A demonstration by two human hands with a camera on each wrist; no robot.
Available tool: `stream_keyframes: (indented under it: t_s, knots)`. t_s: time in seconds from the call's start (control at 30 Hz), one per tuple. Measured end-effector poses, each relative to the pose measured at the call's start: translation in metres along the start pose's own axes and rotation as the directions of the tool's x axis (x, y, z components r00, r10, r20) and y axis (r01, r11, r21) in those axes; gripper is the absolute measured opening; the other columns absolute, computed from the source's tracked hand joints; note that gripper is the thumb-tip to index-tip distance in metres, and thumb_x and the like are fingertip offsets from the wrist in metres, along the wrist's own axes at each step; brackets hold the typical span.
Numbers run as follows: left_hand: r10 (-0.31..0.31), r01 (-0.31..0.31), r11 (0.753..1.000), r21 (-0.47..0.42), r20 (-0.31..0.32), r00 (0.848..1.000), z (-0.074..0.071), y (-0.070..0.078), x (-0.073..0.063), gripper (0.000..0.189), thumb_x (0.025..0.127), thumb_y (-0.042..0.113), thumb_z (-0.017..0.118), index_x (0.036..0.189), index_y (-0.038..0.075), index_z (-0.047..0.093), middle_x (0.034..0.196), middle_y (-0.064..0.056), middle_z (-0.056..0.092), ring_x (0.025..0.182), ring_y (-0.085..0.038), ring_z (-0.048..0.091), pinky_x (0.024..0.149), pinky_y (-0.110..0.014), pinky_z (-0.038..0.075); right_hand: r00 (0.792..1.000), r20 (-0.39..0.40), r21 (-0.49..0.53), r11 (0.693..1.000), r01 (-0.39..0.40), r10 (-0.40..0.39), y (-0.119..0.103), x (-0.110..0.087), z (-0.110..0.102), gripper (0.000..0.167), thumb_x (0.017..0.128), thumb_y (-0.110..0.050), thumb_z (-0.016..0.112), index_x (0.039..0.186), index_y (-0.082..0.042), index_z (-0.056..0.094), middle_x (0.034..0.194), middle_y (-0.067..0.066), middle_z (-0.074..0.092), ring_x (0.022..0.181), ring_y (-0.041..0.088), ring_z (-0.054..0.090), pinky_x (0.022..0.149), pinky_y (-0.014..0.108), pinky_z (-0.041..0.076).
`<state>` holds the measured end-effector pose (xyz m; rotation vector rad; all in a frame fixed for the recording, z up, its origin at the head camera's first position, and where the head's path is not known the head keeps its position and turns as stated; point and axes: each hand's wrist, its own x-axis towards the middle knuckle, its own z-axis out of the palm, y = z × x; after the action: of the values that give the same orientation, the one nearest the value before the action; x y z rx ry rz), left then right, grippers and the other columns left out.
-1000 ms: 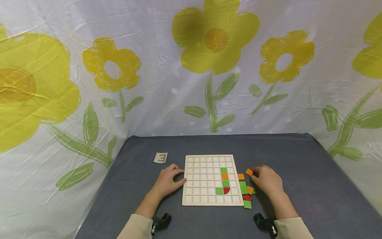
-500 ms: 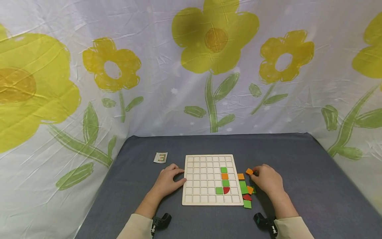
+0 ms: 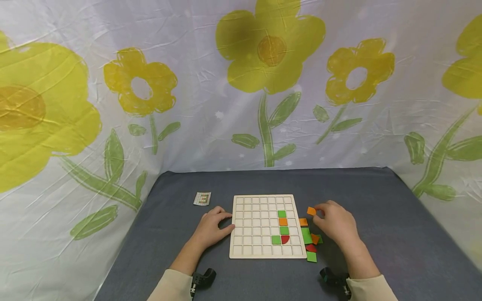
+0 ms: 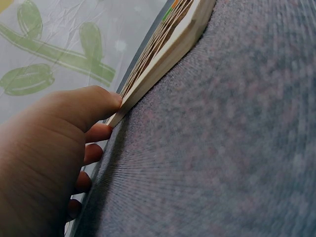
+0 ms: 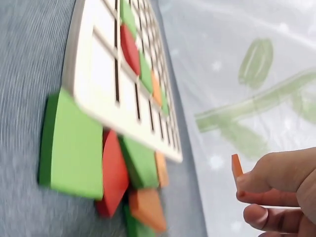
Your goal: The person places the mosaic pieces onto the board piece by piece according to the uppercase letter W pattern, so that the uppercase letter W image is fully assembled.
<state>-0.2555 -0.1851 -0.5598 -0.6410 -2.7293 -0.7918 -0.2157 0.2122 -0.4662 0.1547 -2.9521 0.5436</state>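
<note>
My right hand [image 3: 336,224] pinches an orange square tile [image 3: 311,211] between thumb and finger, to the right of the board. In the right wrist view this tile [image 5: 237,167] is raised, seen nearly edge-on. The wooden grid board [image 3: 256,228] lies flat, with green, orange and red pieces in its right-hand cells. My left hand [image 3: 213,226] rests at the board's left edge, thumb and index finger spread apart. The left wrist view shows the thumb [image 4: 98,101] touching the board's rim [image 4: 163,69], the other fingers loosely bent below it.
Loose pieces lie along the board's right edge: a green piece [image 3: 306,235], a red piece [image 3: 311,248], orange pieces [image 3: 303,222] and a green square [image 3: 311,257]. A small printed card [image 3: 202,198] lies at the back left. Dark cloth [image 3: 263,280] covers the table, before a flowered curtain.
My right hand has moved slightly up and left, carrying the orange tile with it. My left hand and the pieces on the board stay where they were.
</note>
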Motion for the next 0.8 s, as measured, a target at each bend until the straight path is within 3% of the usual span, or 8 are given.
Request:
stream_keyframes:
  t_s: [0.23,0.47,0.8]
  knots:
    - [-0.017,0.017,1.0,0.002,0.004,1.0,0.0,0.0,0.0,0.035,0.09,0.035,0.08,0.119,0.015,0.077,0.104,0.003,0.06,0.09,-0.016,0.058,0.087,-0.045,0.044,0.995,-0.038,0.032,0.995,0.093,-0.092,-0.027,-0.005,0.002,0.027,0.088,-0.016,0.074,0.112,-0.004,0.078,0.093,0.006,0.062,0.06,0.015,0.048,0.052,0.032,0.042]
    - [-0.017,0.017,1.0,0.007,0.01,1.0,-0.002,0.003,0.0,0.034,0.091,0.035,0.079,0.119,0.015,0.077,0.103,0.004,0.059,0.089,-0.015,0.058,0.087,-0.044,0.044,0.981,-0.077,0.024,0.983,0.182,-0.18,-0.05,-0.01,0.014,0.024,0.085,-0.015,0.078,0.108,-0.008,0.079,0.091,0.004,0.064,0.062,0.012,0.05,0.052,0.03,0.041]
    - [-0.016,0.016,1.0,-0.002,0.007,1.0,-0.002,0.003,0.0,0.034,0.091,0.034,0.079,0.118,0.014,0.077,0.102,0.003,0.06,0.09,-0.015,0.058,0.087,-0.045,0.044,0.963,-0.06,-0.009,0.965,0.262,-0.262,-0.072,-0.016,0.028,0.023,0.084,-0.015,0.079,0.106,-0.01,0.08,0.084,-0.004,0.057,0.064,0.009,0.048,0.055,0.028,0.038]
